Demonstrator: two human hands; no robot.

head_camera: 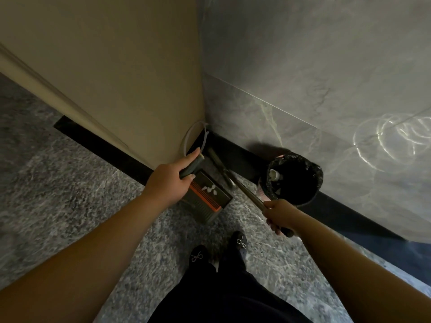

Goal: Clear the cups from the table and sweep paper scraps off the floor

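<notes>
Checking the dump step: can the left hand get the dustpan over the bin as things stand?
Probably yes. The left hand grips the dustpan handle; the open bin stands beside it. Only the broom handle, held by the right hand, crosses between.

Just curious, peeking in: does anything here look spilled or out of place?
Nothing stands out. The white paper scraps lie inside the dark dustpan with the orange comb edge, and the black-lined round bin stands upright by the wall.
</notes>
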